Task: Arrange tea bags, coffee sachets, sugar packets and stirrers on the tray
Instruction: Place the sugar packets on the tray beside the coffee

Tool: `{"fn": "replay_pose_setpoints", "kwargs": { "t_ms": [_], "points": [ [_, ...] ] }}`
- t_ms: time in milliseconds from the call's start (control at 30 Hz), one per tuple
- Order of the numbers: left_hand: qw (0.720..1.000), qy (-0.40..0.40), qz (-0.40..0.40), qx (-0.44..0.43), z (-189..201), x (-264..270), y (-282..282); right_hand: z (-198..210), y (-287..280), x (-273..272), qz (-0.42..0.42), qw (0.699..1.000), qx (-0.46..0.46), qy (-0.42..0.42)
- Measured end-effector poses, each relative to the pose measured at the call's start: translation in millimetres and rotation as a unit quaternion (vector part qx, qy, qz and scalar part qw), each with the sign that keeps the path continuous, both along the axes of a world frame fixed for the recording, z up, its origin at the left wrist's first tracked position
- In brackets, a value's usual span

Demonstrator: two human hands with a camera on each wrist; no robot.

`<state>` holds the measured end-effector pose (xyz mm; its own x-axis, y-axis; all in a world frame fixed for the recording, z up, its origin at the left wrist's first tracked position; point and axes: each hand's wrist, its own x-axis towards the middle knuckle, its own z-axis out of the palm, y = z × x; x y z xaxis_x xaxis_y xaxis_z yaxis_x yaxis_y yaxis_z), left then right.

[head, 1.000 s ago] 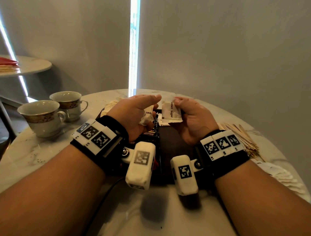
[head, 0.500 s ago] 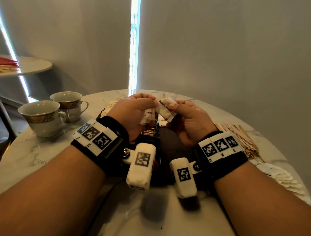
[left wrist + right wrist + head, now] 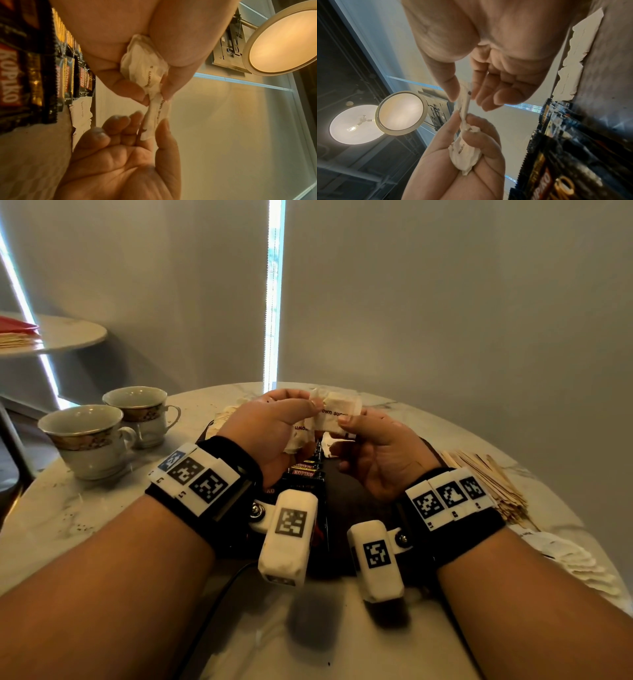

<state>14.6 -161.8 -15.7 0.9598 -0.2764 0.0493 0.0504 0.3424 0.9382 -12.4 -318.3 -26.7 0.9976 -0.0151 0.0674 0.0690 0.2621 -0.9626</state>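
Pinching one white paper brown-sugar packet (image 3: 337, 409) between my right hand (image 3: 380, 453) thumb and forefinger, its long axis running leftwards into my left hand (image 3: 270, 433), which clutches a crumpled bunch of packets (image 3: 145, 70) above the dark tray (image 3: 349, 491).

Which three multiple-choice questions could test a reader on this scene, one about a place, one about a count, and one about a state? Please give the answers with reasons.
1. Where do the stirrers lie?
A. On the table, right of the right hand
B. Inside a cup
C. In the left hand

2. How many cups stand on the table?
A. One
B. Two
C. Four

3. What is the state of the right hand?
A. Flat on the table
B. Fingers straight, holding nothing
C. Pinching a sugar packet

Answers:
1 A: the head view shows the wooden pile right of the wrist.
2 B: two cups stand at the left.
3 C: thumb and finger pinch the packet, whose other end meets the left hand.
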Motion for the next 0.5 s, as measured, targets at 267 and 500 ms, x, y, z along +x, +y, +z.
{"fn": "replay_pose_setpoints", "kwargs": {
  "t_ms": [267,500],
  "points": [
    [0.999,0.017,0.046,-0.018,-1,6,2,-5,-12,18,-0.084,0.993,0.051,0.065],
    [0.998,0.024,0.05,-0.032,-1,6,2,-22,-29,34,-0.142,0.967,0.085,0.193]
  ]
}}
